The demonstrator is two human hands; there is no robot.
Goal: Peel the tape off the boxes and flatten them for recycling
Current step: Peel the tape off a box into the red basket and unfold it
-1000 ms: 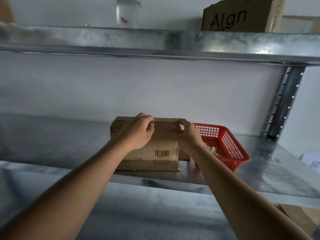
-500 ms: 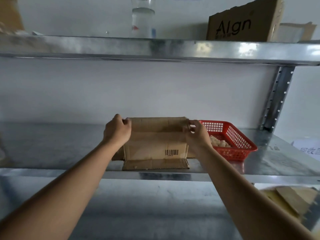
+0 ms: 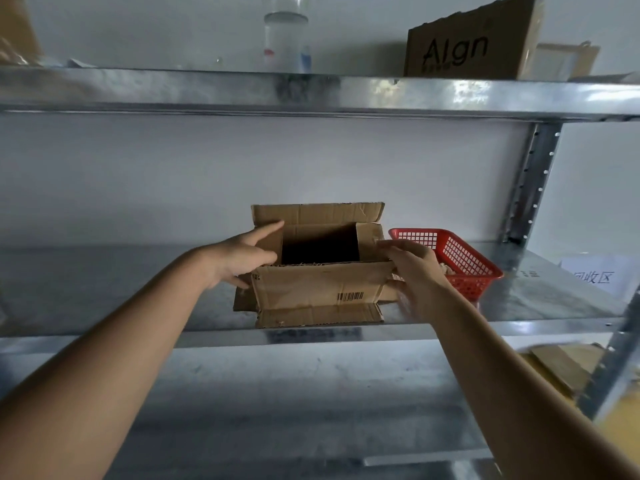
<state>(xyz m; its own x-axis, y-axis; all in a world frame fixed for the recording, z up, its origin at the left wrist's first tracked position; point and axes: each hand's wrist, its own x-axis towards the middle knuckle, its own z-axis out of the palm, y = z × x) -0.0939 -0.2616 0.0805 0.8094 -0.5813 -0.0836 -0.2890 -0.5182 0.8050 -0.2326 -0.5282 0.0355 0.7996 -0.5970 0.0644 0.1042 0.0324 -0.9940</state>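
A small brown cardboard box (image 3: 311,289) with a barcode stands on the metal shelf (image 3: 138,282), its top flaps spread and its dark inside showing. One bottom flap lies flat toward the shelf's front edge. My left hand (image 3: 242,258) presses against the box's left flap with fingers straight, the index finger pointing into the opening. At the box's right end my right hand (image 3: 412,268) lies with fingers around the corner and thumb below. No tape is plainly visible.
A red plastic basket (image 3: 457,258) with pale scraps sits right of the box. On the upper shelf stand a lettered cardboard box (image 3: 471,46) and a clear bottle (image 3: 285,39). A white paper label (image 3: 595,275) lies far right. Flat cardboard (image 3: 561,368) lies lower right.
The box's top flaps, held shut a second ago, now stand spread. My left hand went from gripping the top edge to pressing the left flap. My right hand slid to the right corner.
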